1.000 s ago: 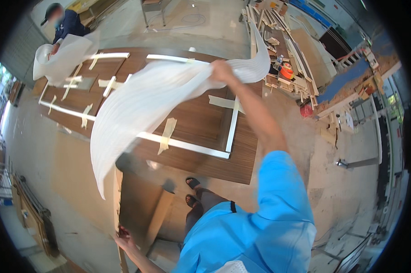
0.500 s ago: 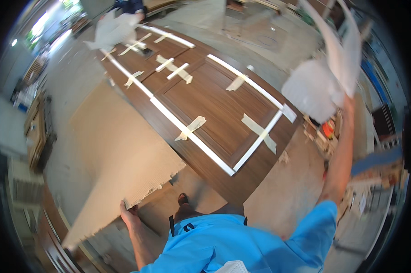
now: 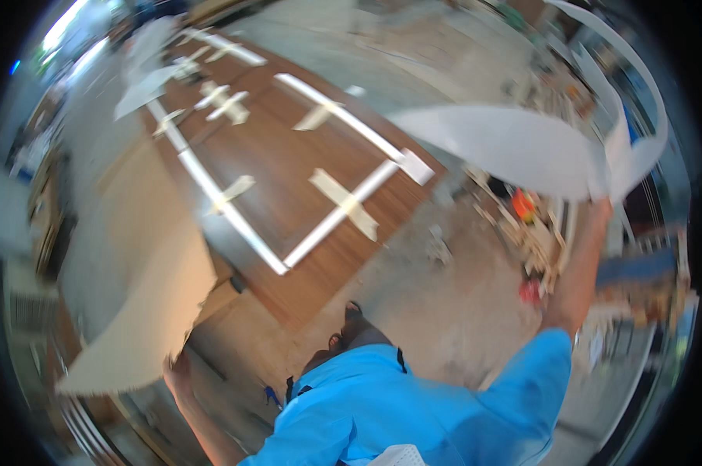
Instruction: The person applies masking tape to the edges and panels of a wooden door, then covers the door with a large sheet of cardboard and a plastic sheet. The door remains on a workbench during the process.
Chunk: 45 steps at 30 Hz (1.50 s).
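Note:
My left hand (image 3: 177, 374) is closed on the torn near edge of a large brown cardboard sheet (image 3: 153, 287), which bows and lies along the left side of a brown wooden door panel (image 3: 246, 155). Raised at the right, my right hand (image 3: 597, 211) grips white, thin foam sheeting (image 3: 514, 151). Its loose ends curl up and spread out to the left, near the panel's corner. White strips (image 3: 343, 210) follow the panel's moulding, held with pieces of masking tape (image 3: 347, 203). My fingers are partly hidden and blurred.
Another white sheet (image 3: 145, 81) hangs over the panel's far left end, with a dark-clothed person (image 3: 158, 9) beyond it. Wood scraps (image 3: 541, 233) and an orange object (image 3: 524, 205) lie on the floor at the right. Stacked boards (image 3: 48, 206) stand at the far left.
The panel has shifted left in view as I turned and stepped. The white sheeting in my right hand has swung out toward the left and fanned open; the cardboard's near part bends more.

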Tool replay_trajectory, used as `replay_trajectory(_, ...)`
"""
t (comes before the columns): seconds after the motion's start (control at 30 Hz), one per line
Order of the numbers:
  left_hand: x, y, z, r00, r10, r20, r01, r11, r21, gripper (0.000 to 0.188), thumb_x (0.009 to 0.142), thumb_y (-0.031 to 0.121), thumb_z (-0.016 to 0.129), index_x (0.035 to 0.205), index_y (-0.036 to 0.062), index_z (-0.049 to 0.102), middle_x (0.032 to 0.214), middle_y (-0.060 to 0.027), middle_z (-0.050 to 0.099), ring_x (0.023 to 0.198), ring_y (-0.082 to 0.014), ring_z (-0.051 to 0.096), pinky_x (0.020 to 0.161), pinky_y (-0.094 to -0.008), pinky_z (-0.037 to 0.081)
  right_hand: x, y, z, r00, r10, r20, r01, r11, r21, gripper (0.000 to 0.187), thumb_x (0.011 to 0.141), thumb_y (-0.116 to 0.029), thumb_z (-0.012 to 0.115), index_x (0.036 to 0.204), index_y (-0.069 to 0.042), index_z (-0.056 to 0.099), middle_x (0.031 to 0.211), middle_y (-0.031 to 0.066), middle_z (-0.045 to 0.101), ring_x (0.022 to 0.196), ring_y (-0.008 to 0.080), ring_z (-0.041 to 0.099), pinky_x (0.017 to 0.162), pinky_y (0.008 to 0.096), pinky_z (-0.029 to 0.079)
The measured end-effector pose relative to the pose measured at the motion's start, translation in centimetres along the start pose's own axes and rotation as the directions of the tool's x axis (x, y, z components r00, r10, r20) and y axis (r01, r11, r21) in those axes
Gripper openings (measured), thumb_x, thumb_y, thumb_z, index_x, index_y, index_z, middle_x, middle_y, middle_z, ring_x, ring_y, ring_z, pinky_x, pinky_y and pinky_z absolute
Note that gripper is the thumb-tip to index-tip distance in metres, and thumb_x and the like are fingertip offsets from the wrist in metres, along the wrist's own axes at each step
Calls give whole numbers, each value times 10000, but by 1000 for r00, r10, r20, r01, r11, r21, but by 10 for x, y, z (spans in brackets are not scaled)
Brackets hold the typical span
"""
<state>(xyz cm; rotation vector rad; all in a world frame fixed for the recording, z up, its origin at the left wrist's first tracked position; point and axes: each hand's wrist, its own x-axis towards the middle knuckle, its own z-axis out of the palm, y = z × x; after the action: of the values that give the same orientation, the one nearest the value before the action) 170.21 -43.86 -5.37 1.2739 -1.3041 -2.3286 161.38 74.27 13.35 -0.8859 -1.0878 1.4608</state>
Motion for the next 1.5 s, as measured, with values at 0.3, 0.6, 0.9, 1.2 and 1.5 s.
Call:
replay_trajectory(0.3, 17, -11, 1, 999, -9, 47, 7, 999, 34, 446, 973, 315, 508, 1324, 47, 567, 1283, -89, 635, 1134, -193, 614, 910, -320, 494, 32, -126, -8, 752, -400, -524, 501, 863, 60, 502, 786, -66, 695, 1239, 63, 522, 1195, 196, 611, 978, 361, 665, 792, 479, 578)
replay_trajectory(0.6, -26, -88, 200, 997, -70, -38, 73, 992, 99, 483, 993, 312, 453, 1399, 51, 485, 1397, -90, 544, 1272, -194, 522, 1016, -338, 456, 280, -76, -60, 320, -502, -803, 554, 787, -271, 459, 712, -162, 736, 1073, 95, 614, 1077, 286, 648, 919, 422, 664, 804, 509, 537)
replay_trajectory(0.9, -35, -182, 341, 979, -105, -176, 137, 975, 178, 499, 1003, 331, 408, 1416, 56, 457, 1438, -82, 495, 1310, -201, 473, 1045, -347, 421, 350, 121, -185, 919, -346, -188, -99, 258, -961, 420, 718, -283, 702, 864, 107, 655, 938, 286, 689, 947, 423, 676, 849, 460, 535)
replay_trajectory(1.2, -32, -217, 376, 962, -72, -264, 127, 972, 197, 515, 1013, 350, 364, 1434, 61, 430, 1478, -74, 445, 1348, -207, 424, 1074, -356, 387, 359, 241, -152, 933, -171, -317, -322, 0, -947, 490, 742, -209, 681, 1120, 96, 617, 1148, 265, 648, 1047, 405, 657, 871, 465, 556)
replay_trajectory(1.5, -45, -233, 359, 919, -27, -392, 117, 972, 205, 532, 1023, 369, 319, 1452, 65, 402, 1519, -66, 395, 1386, -214, 375, 1103, -365, 353, 396, 320, -100, 955, -111, -276, -289, -127, -949, 970, 726, -480, 778, 1430, 13, 328, 1427, 236, 417, 1312, 438, 413, 1023, 576, 411)
